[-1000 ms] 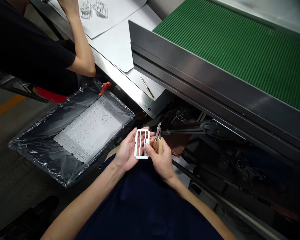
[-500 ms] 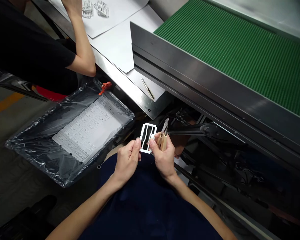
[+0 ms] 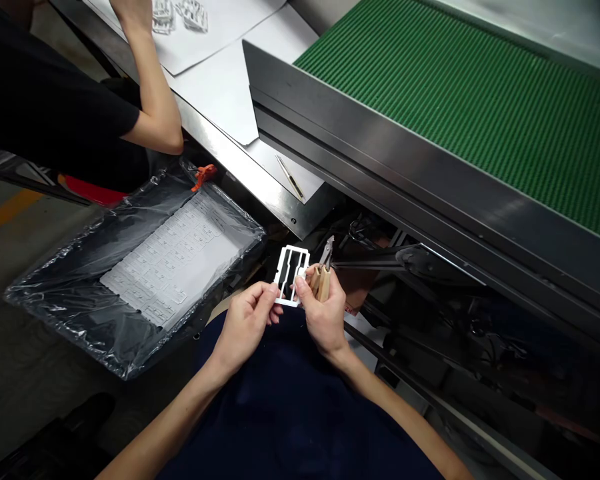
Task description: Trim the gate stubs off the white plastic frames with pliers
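Note:
Between my hands is a small white plastic frame (image 3: pixel 287 302) with long slots through it. My left hand (image 3: pixel 246 325) pinches its lower left corner between thumb and fingers. The thumb and a finger of my right hand (image 3: pixel 325 317) grip its right side. That same right hand also holds a pair of nippers (image 3: pixel 323 283) with tan handles, their metal jaws pointing up and away from me. To the left, a tray lined with clear plastic (image 3: pixel 55 327) carries rows of flat white frames (image 3: pixel 153 273).
A green ribbed conveyor belt (image 3: pixel 430 113) runs behind a metal side rail (image 3: pixel 380 147) at the right. On the metal-edged table lie white sheets (image 3: pixel 220 100), a slim knife or pen (image 3: pixel 290 177) and clear parts (image 3: pixel 193 15). A co-worker's arm (image 3: pixel 155 100) leans there.
My left hand has slid slightly down and left along the white frame, its grip now at the lower corner. The whole view has shifted a little; the nippers stay in my right hand.

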A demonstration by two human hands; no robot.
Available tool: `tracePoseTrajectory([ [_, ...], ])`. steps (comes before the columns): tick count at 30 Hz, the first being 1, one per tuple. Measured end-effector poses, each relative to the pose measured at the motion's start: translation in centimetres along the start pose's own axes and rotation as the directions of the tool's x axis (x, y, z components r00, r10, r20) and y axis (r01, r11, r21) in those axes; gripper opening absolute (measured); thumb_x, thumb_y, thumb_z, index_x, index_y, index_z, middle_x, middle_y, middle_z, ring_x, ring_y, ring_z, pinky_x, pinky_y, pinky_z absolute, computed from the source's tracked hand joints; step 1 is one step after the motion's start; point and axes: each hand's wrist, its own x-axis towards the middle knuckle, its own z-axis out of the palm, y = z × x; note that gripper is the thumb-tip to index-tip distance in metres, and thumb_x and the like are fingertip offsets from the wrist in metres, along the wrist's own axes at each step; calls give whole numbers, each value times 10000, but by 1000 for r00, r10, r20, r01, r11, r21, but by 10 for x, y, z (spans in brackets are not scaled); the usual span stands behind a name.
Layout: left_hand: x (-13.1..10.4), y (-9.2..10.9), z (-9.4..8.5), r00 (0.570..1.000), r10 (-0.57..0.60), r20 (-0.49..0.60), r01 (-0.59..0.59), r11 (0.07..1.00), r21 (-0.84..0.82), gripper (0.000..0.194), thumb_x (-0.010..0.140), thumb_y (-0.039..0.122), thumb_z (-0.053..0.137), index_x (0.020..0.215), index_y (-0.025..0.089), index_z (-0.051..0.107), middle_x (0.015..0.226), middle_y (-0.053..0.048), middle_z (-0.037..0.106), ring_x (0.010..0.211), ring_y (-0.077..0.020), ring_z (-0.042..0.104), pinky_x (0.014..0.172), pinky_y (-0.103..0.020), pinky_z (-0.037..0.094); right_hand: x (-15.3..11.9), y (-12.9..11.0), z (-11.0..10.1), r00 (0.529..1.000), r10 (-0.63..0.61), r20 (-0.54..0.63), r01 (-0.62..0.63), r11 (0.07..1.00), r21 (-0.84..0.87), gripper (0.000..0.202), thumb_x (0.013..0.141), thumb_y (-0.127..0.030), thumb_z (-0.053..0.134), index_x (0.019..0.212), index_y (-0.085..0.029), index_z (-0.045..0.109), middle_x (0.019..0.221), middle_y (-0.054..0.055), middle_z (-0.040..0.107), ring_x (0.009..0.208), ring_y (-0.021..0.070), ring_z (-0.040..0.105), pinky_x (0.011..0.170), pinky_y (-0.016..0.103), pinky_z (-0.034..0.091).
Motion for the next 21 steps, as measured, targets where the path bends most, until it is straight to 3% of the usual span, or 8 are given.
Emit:
tracePoseTrajectory([
  [3, -2, 0, 2, 1000, 13, 12, -14, 998, 62, 223, 841, 362, 552, 750, 164, 596, 635, -5, 584, 553, -119, 518, 558, -224, 420, 0, 0, 0, 1000, -11, -29, 10, 999, -30, 171, 797, -296, 578, 893, -210, 465, 731, -25, 505, 621, 101, 520, 573, 222, 454],
  [8, -5, 3, 6, 997, -21, 71, 21, 1000, 8, 199, 858, 336, 531, 817, 152, 594, 704, -16, 592, 612, -116, 531, 617, -227, 438, -1, 0, 0, 995, -59, -84, 52, 995, -85, 143, 806, -274, 570, 891, -211, 474, 747, -24, 498, 641, 100, 514, 602, 225, 444],
  [14, -10, 9, 6, 991, -60, 120, 68, 996, -62, 212, 798, 272, 626, 967, 150, 588, 794, -17, 591, 674, -112, 560, 651, -207, 455, 1, 1, -3, 994, -67, -83, 62, 996, -62, 144, 811, -279, 569, 883, -206, 467, 761, -20, 501, 648, 101, 518, 605, 227, 440],
  [21, -12, 6, 4, 988, -42, 147, 54, 996, -78, 224, 835, 298, 580, 1005, 153, 572, 811, -31, 612, 694, -126, 563, 659, -234, 452, 1, 2, -3, 994, -69, -87, 66, 997, -40, 132, 820, -271, 573, 868, -204, 471, 772, -25, 504, 674, 101, 530, 641, 239, 440],
])
